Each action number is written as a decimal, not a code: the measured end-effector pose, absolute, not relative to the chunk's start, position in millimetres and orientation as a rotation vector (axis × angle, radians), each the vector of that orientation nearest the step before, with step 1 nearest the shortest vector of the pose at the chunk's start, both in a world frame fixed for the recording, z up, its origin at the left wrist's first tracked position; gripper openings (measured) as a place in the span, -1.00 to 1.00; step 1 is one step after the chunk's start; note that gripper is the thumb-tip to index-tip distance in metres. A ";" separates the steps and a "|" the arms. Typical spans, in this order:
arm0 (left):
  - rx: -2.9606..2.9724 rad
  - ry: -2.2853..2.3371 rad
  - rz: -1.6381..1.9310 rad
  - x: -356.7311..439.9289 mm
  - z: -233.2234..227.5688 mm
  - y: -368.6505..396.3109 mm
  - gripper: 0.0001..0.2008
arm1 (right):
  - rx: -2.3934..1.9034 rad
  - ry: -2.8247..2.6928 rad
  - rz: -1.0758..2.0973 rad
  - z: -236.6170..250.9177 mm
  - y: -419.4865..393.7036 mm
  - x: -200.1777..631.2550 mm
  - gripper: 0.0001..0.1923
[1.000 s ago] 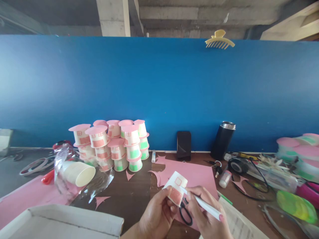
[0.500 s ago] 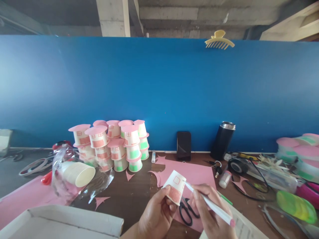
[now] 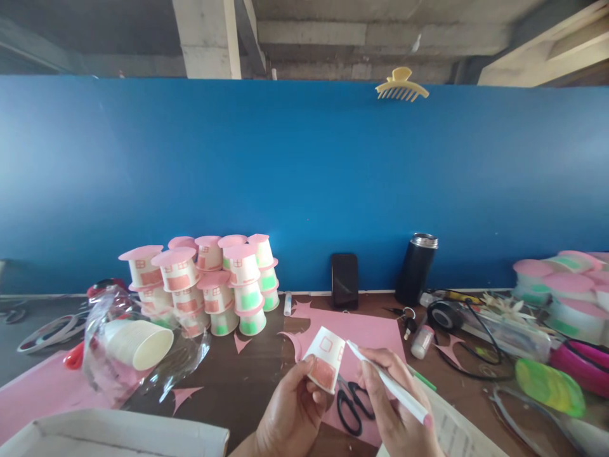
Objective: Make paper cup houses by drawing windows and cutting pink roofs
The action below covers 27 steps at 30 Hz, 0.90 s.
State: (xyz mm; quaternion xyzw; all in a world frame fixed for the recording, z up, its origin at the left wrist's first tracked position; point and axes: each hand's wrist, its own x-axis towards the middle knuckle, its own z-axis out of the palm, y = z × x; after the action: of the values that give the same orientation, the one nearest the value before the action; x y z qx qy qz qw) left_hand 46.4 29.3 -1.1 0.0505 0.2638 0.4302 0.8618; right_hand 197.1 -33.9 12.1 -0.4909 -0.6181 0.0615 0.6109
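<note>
So in the head view, the left hand [image 3: 292, 406] has its fingers [image 3: 303, 368] pinched on a white paper cup [image 3: 326, 346], thumb on the near side. The cup is tilted, narrow end up, and sticks up past those fingertips. It's got a red square outline, a filled red patch below that, and a bit more red linework at the right edge.

The right hand [image 3: 397, 403] grips a white marker [image 3: 399, 395] like you'd hold any pen. Its tip is just beside the cup's right edge; can't really tell if it's touching. The pink end pokes out past the right fingers, toward the wearer.

Between the two sets of fingers, a bit lower, black-handled scissors [image 3: 349, 416] lie on a pink sheet [image 3: 380, 333] on the tabletop [image 3: 228, 387]. Well off to the left of the left fingers are stacked cups [image 3: 242, 273] with pink discs. Straight beyond the fingers stands a phone [image 3: 344, 279], with a black bottle [image 3: 415, 270] right of it.
</note>
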 end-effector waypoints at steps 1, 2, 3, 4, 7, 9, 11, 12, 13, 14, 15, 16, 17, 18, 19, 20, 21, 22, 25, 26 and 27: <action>0.122 0.570 0.901 47.1 -1.3 29.1 -0.91 | -1.143 -1.431 0.142 11.0 -34.0 197.6 -0.83; 0.144 0.583 0.904 48.0 -1.7 28.7 -0.90 | -1.159 -1.428 0.142 10.3 -34.3 197.9 -0.83; 0.168 0.593 0.908 49.0 -2.1 28.0 -0.89 | -1.174 -1.427 0.145 9.9 -34.5 198.1 -0.84; 0.189 0.603 0.917 50.1 -2.5 27.2 -0.88 | -1.190 -1.425 0.147 9.7 -34.6 198.1 -0.85; 0.235 0.643 0.955 53.0 -3.1 23.9 -0.86 | -1.222 -1.437 0.146 9.8 -34.1 197.6 -0.88; 0.252 0.676 0.964 54.0 -2.7 21.8 -0.87 | -1.235 -1.444 0.156 9.3 -33.2 197.3 -0.87; 0.277 0.688 0.962 54.5 -1.7 20.3 -0.88 | -1.238 -1.454 0.163 8.6 -32.5 197.1 -0.86; 0.292 0.685 0.960 54.6 -1.2 19.9 -0.88 | -1.237 -1.459 0.165 8.4 -32.3 197.0 -0.86; 0.306 0.680 0.957 54.6 -0.8 19.7 -0.88 | -1.236 -1.461 0.167 8.3 -32.1 197.0 -0.86; 0.317 0.677 0.954 54.7 -0.5 19.6 -0.87 | -1.236 -1.457 0.170 8.4 -32.0 197.1 -0.86; 0.326 0.674 0.951 54.8 -0.3 19.6 -0.87 | -1.240 -1.450 0.174 8.5 -31.9 197.2 -0.86; 0.331 0.673 0.948 54.9 -0.3 19.7 -0.87 | -1.244 -1.449 0.175 8.7 -31.7 197.4 -0.86; 0.333 0.672 0.946 55.0 -0.6 19.8 -0.87 | -1.246 -1.457 0.174 8.8 -31.4 197.7 -0.87; 0.336 0.671 0.944 55.0 -1.0 19.9 -0.87 | -1.252 -1.463 0.169 8.8 -31.2 198.0 -0.87; 0.339 0.666 0.944 55.0 -1.7 19.9 -0.88 | -1.258 -1.471 0.164 8.8 -30.9 198.3 -0.87; 0.342 0.662 0.945 55.0 -2.4 20.0 -0.88 | -1.261 -1.479 0.160 8.8 -30.7 198.6 -0.87; 0.345 0.657 0.947 55.1 -3.3 20.0 -0.89 | -1.265 -1.479 0.159 8.8 -30.5 198.7 -0.87; 0.348 0.654 0.947 55.1 -4.3 20.0 -0.90 | -1.271 -1.473 0.159 8.9 -30.4 198.7 -0.87; 0.351 0.642 0.938 55.7 -6.9 20.5 -0.90 | -1.275 -1.469 0.151 10.2 -30.8 197.6 -0.87; 0.352 0.639 0.934 55.9 -7.6 20.6 -0.90 | -1.276 -1.464 0.145 10.8 -31.0 197.1 -0.87; 0.355 0.633 0.933 56.0 -8.2 20.7 -0.90 | -1.275 -1.462 0.142 11.3 -31.2 196.6 -0.87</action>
State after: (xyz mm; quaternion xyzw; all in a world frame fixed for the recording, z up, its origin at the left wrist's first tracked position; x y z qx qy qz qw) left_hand 56.0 20.7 -8.2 0.1673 0.2986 0.4396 0.8304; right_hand 196.6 -31.2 11.3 -0.5418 -0.6209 0.0603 0.5632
